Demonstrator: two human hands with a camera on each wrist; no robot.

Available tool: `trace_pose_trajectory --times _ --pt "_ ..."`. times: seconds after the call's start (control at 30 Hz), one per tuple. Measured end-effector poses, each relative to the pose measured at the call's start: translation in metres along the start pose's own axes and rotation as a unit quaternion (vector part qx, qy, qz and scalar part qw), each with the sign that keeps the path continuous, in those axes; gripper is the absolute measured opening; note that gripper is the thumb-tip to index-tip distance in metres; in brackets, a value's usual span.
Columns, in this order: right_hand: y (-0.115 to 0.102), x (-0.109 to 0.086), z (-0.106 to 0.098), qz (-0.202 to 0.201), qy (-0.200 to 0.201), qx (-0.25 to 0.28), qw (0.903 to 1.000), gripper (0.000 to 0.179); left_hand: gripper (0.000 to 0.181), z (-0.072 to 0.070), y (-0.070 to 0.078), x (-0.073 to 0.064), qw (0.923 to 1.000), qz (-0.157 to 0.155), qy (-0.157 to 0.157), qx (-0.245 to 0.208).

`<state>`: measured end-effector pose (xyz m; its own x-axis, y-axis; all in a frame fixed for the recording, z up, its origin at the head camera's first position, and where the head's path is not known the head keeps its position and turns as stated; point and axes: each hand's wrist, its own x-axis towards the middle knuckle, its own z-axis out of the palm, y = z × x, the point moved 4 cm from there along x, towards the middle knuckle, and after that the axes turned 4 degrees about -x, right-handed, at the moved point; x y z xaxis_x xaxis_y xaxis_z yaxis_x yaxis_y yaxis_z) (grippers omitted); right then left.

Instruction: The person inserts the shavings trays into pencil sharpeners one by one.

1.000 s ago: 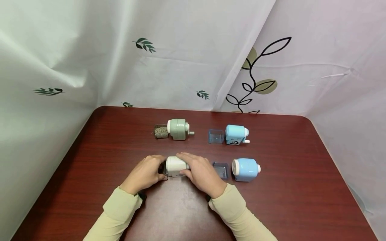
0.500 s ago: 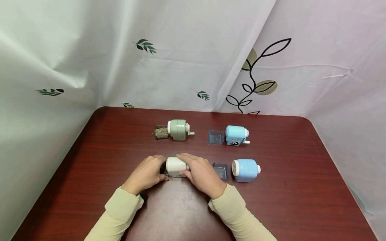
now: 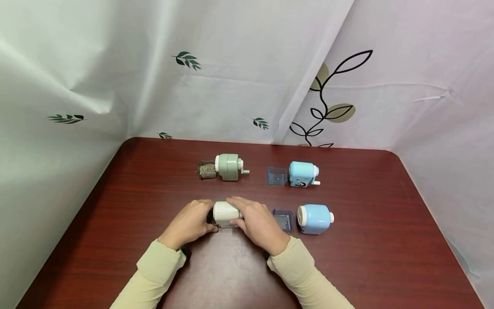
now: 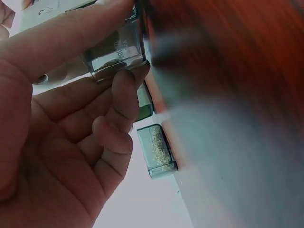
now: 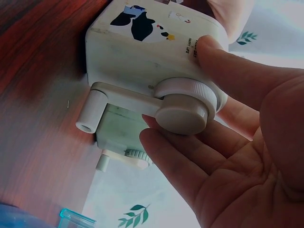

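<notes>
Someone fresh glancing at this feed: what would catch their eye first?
Probably the pale sharpener low in the middle of the head view, the right hand gripping its right end and the left hand pinching a clear box at the other. Next, perhaps the green sharpener behind it, with shavings in the tray on its left.

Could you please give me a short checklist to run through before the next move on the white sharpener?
1. Left hand pinching the clear drawer: ok.
2. Right hand holding the white sharpener: ok, thumb on its printed face.
3. Clear drawer fully seated: cannot tell, fingers cover much of the joint.
4. Crank handle free of fingers: ok.
5. Drawer with shavings back in the green sharpener: not ok, it sits outside.
</notes>
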<state>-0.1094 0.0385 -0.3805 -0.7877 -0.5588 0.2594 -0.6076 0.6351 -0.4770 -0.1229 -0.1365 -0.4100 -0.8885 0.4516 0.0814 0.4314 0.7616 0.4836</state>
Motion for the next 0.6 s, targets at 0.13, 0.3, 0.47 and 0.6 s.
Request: trace_pose_trajectory --times 0.13,0.3,0.47,0.6 --pt "0.0002 -0.0002 0.0009 0.0 0.0 0.0 1.0 0.05 0.041 0.0005 0.0004 0.0002 1.0 -0.003 0.0 0.0" --pt "0.0004 0.0 0.0009 0.001 0.0 -0.001 1.0 0.05 0.042 0.0013 0.0004 0.0005 1.0 -0.002 0.002 0.0" --pt "0.0003 -0.0005 0.0005 0.003 -0.001 0.0 1.0 0.05 0.042 0.0019 0.0004 0.0005 1.0 -0.003 0.002 0.001" --pt "-0.0001 -0.0006 0.0008 0.001 -0.001 -0.001 1.0 0.05 0.043 0.0021 0.0011 0.0005 1.0 -0.006 0.003 -0.003"
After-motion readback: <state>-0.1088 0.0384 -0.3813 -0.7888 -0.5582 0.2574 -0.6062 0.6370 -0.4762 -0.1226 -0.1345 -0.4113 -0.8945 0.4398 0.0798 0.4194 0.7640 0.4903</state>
